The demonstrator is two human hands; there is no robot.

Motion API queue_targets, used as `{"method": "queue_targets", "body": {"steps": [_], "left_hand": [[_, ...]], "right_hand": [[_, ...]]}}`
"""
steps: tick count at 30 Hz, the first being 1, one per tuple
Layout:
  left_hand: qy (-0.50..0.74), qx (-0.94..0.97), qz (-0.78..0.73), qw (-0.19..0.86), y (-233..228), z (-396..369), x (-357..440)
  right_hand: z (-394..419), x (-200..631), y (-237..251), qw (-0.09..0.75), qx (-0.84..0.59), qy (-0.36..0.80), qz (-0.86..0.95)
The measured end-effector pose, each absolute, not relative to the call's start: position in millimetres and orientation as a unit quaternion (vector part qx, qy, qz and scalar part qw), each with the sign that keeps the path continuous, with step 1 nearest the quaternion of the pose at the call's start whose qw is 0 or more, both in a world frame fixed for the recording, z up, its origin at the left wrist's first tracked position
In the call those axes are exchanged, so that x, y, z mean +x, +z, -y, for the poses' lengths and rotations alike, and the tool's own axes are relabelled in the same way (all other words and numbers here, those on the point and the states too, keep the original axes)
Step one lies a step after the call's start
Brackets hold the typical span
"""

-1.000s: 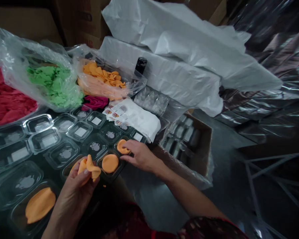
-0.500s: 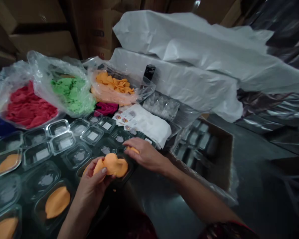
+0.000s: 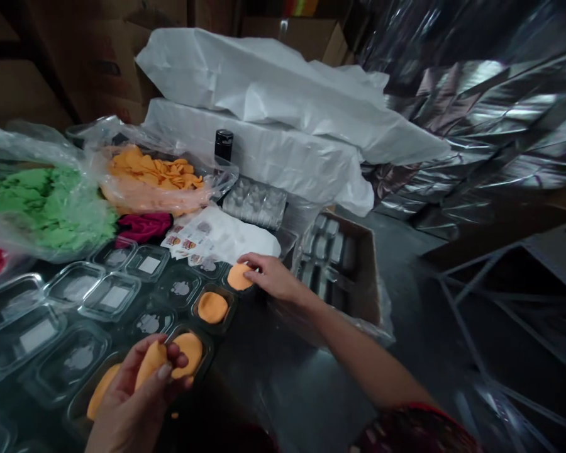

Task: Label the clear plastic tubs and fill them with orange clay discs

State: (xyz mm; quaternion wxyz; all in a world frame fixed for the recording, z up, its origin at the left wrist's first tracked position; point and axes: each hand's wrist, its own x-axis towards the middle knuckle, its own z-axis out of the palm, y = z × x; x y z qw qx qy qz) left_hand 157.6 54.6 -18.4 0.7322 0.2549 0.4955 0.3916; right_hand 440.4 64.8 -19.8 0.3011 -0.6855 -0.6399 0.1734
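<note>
My left hand [image 3: 127, 396] is closed on a folded orange dough-like piece [image 3: 151, 363], low over the rows of trays. At the far end of the nearest row, the fingers of my right hand [image 3: 278, 278] pinch a flat orange disc [image 3: 239, 276] over a small tray that is mostly hidden. Between the hands, one orange disc [image 3: 212, 307] lies in a small clear plastic tray [image 3: 230, 312]. Another orange disc [image 3: 191, 352] sits in a tray just behind my left fingertips. A further orange piece [image 3: 101, 390] is partly covered by my left hand.
Clear plastic trays [image 3: 108, 296] cover the table's left side. Behind them stand open bags of orange pieces [image 3: 155, 170] and green pieces [image 3: 38, 201], a dark cloth [image 3: 144, 226], white label sheets [image 3: 226, 233] and a black can [image 3: 223, 145]. A cardboard box [image 3: 365, 270] holds stacked trays.
The view has swung right. My right hand has moved from beside the left to the far tray, with an orange disc. Fewer orange pieces are in my left hand; a disc now lies in the middle tray.
</note>
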Motion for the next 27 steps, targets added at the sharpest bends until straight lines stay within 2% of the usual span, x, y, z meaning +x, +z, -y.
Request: {"method": "queue_targets", "body": {"steps": [5,8,10,13,16,19,23,25,27], "left_hand": [[0.377,0.253,-0.493,0.743,-9.1,-57.4,169.0],[0.338,0.224,-0.480,0.778,-6.9,-72.5,162.9],[0.319,0.211,-0.462,0.800,-6.0,-82.6,161.4],[0.316,0.270,-0.439,0.796,-5.9,-92.4,166.0],[0.337,0.436,-0.433,0.714,-5.3,-96.5,171.7],[0.340,0.560,-0.442,0.613,-3.4,-100.6,169.7],[0.292,0.501,-0.435,0.689,-5.5,-123.4,157.9],[0.289,0.501,-0.440,0.687,-9.0,-147.6,154.3],[0.302,0.597,-0.450,0.591,-13.3,-179.4,154.4]], "right_hand": [[-65.3,444.4,-23.7,0.284,-0.718,0.068,0.632],[-52.2,438.3,-20.9,0.283,-0.700,0.077,0.651],[-47.6,424.6,-17.1,0.332,-0.665,0.147,0.652],[-52.7,390.3,-9.2,0.433,-0.566,0.331,0.619],[-66.7,356.7,-4.7,0.436,-0.490,0.428,0.622],[-79.7,341.2,-7.3,0.463,-0.466,0.427,0.621],[-101.3,343.6,-13.5,0.482,-0.459,0.407,0.625],[-122.2,344.7,-14.7,0.456,-0.478,0.381,0.647],[-149.9,342.4,-15.2,0.392,-0.521,0.323,0.686]]}}
